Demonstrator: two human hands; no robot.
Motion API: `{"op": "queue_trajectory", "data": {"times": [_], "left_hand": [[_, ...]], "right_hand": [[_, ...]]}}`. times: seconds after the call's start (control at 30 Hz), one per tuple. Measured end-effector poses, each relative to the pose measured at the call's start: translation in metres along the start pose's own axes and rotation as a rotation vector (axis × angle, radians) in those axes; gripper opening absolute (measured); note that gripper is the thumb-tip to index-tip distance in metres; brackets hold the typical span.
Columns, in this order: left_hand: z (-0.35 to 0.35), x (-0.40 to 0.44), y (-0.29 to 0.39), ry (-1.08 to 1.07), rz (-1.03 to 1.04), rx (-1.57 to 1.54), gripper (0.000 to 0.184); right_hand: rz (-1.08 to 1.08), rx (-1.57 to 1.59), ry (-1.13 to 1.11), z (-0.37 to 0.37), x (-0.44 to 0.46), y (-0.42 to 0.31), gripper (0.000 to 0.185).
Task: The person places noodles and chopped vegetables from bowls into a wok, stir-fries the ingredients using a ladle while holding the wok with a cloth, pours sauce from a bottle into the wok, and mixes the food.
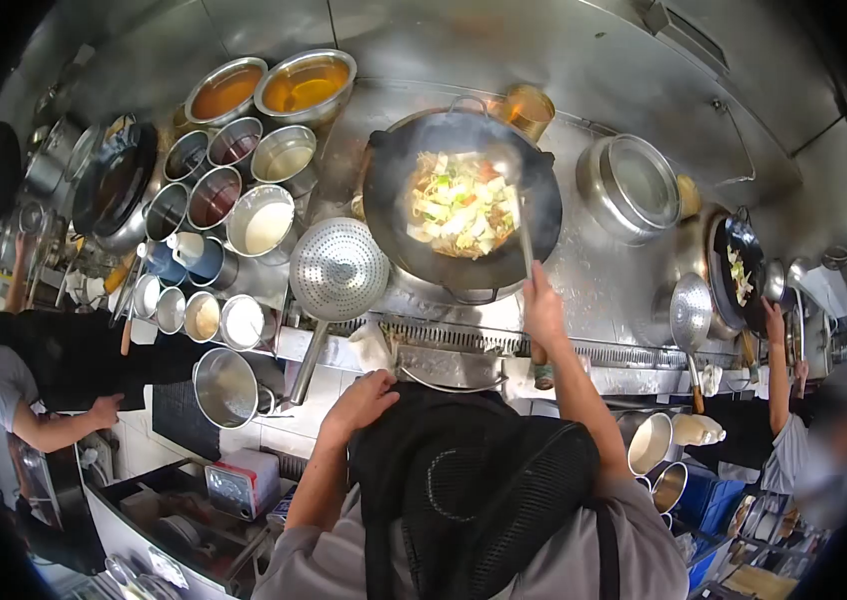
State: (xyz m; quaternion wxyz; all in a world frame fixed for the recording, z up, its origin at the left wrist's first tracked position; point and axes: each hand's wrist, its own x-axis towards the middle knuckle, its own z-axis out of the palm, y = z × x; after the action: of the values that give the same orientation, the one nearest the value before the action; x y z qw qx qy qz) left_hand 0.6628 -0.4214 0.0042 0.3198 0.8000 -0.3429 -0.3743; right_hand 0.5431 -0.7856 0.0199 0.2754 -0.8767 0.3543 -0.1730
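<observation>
A large black wok (pixel 384 225) sits on the stove straight ahead of me. Chopped pale vegetables with green and orange pieces (pixel 464 210) are heaped in it, and steam rises. My right hand (pixel 544 308) is closed around the long handle of a ladle (pixel 522 225). The ladle's bowl is in the wok at the right of the food, blurred by steam. Low at the front of my body, my left hand (pixel 364 396) rests by my black apron, fingers extended and holding nothing visible. A white cloth (pixel 372 347) lies just beyond it.
A perforated strainer (pixel 340 270) lies left of the wok, its handle toward me. Metal pots of sauces (pixel 264 222) and two bowls of amber liquid (pixel 306 85) stand farther left. Right are a lidded pot (pixel 634 185) and another person's wok (pixel 739 270). People stand on both sides.
</observation>
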Motion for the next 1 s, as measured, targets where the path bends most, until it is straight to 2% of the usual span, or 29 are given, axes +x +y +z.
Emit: {"op": "queue_trajectory", "data": {"times": [0.03,0.07,0.1,0.17,0.23,0.3,0.33,0.47,0.53,0.57,0.63,0.77,0.87,1.0], "left_hand": [[0.0,0.003,0.002,0.007,0.014,-0.019,0.035],[0.0,0.004,0.003,0.017,0.025,-0.038,0.036],[0.002,0.003,0.002,0.028,0.018,-0.04,0.036],[0.001,0.001,-0.001,0.092,0.069,-0.132,0.035],[-0.002,-0.005,-0.003,0.103,0.03,-0.094,0.035],[-0.001,-0.011,-0.008,0.1,-0.008,-0.056,0.035],[0.002,-0.013,-0.015,0.103,-0.006,-0.064,0.035],[0.002,-0.012,-0.016,0.093,0.001,-0.055,0.035],[0.002,-0.009,-0.014,0.102,0.011,-0.05,0.035],[0.001,-0.008,-0.013,0.114,0.022,-0.045,0.035],[-0.002,-0.005,-0.011,0.11,0.015,-0.045,0.034],[-0.003,-0.004,-0.016,0.124,0.013,-0.037,0.032],[-0.003,-0.004,-0.021,0.124,-0.001,-0.033,0.032],[-0.001,0.002,-0.028,0.087,0.005,-0.006,0.033]], "right_hand": [[-0.032,-0.004,-0.06,0.016,0.002,-0.004,0.047],[0.112,0.167,-0.217,0.011,0.005,-0.008,0.05],[0.102,0.17,-0.224,-0.001,0.006,-0.016,0.05],[0.332,0.607,-0.375,-0.026,0.009,-0.027,0.051],[0.331,0.697,-0.374,-0.024,0.015,-0.023,0.049],[0.159,0.433,-0.178,-0.019,0.028,-0.029,0.049],[0.162,0.355,-0.154,-0.02,0.035,-0.039,0.049],[0.196,0.305,-0.215,-0.012,0.05,-0.054,0.048],[0.035,0.224,-0.336,-0.005,0.042,-0.042,0.049],[0.038,0.222,-0.34,-0.003,0.038,-0.027,0.049],[-0.522,0.04,-0.221,-0.011,0.026,0.012,0.051],[-0.424,-0.398,-0.27,-0.082,-0.003,0.038,0.047],[-0.383,-0.543,-0.226,-0.119,-0.015,0.025,0.045],[-0.329,-0.478,-0.199,-0.131,-0.036,-0.004,0.045]]}}
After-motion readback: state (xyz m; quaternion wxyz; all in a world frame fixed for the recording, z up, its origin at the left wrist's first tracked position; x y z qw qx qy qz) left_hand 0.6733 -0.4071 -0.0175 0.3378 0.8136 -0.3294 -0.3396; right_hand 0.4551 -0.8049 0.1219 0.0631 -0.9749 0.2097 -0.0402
